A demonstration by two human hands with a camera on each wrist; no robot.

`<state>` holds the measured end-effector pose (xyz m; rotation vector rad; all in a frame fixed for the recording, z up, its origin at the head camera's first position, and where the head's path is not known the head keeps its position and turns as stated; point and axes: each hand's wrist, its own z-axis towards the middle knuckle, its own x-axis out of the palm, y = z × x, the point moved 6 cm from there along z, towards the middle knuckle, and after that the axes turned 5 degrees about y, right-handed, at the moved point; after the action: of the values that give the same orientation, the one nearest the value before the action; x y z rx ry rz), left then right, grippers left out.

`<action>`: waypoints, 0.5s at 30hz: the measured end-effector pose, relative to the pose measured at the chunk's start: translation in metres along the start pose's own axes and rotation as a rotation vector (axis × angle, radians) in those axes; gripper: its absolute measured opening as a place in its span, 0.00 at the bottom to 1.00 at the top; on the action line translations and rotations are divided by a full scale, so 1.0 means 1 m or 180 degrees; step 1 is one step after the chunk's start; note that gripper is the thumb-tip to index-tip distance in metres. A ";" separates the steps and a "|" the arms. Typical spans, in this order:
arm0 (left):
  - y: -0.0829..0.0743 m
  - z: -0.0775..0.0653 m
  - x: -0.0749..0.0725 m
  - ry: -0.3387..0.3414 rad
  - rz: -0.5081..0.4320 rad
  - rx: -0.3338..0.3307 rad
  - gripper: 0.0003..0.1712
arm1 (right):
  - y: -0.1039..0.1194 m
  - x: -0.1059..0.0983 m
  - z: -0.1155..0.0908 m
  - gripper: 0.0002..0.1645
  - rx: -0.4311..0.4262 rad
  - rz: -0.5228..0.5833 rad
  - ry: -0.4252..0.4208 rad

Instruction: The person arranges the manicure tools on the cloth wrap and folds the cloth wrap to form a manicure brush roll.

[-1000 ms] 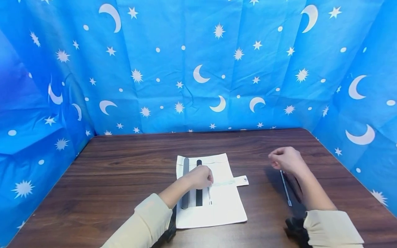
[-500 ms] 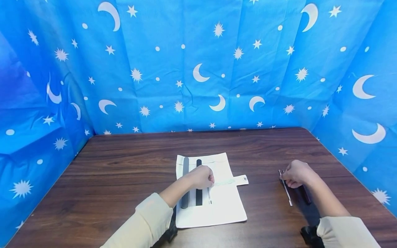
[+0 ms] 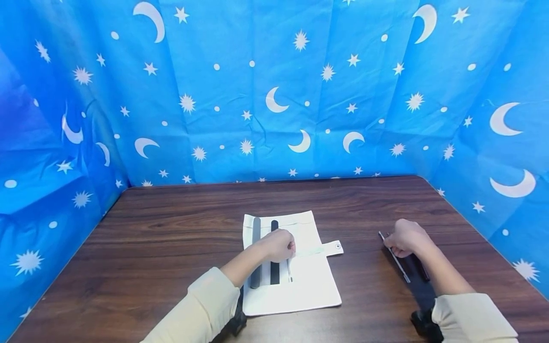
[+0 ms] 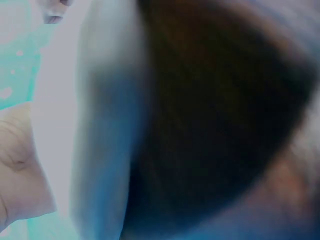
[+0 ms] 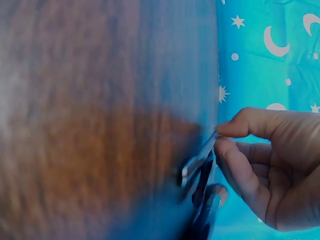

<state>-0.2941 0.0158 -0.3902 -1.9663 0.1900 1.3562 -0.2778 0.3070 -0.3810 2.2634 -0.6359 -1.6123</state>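
Note:
In the head view an open white pouch lies mid-table. A grey nail file, a black strip with a rounded end and a thin silver tool sit in it. My left hand rests over the pouch, its fingers curled at the pocket edge, pinching it; the fingertips are partly hidden. To the right, my right hand pinches a slim silver metal rod with a flattened end, between thumb and forefinger. Under that hand lies a dark red stick.
A strap with a snap button sticks out from the pouch's right side. The brown wooden table is enclosed by a blue cloth with moons and stars. The left wrist view is mostly blocked by a blurred sleeve.
My right hand has come down onto the table beside the tools and taken hold of the silver rod, which has turned and shifted slightly. The left hand stays in place.

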 end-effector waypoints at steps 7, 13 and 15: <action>0.002 0.000 0.003 0.0032 0.0005 -0.0005 0.07 | 0.014 -0.007 0.002 0.09 -0.0388 0.0025 -0.0277; 0.003 0.003 0.003 0.0008 0.0055 0.0002 0.06 | 0.030 -0.012 0.005 0.11 -0.0609 0.0235 -0.0552; 0.003 0.003 0.002 -0.0005 0.0075 0.0012 0.06 | 0.036 -0.013 0.008 0.12 -0.0639 0.0401 -0.0642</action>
<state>-0.2965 0.0164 -0.3941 -1.9656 0.2154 1.3714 -0.2956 0.2825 -0.3560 1.8980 -0.6202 -1.7693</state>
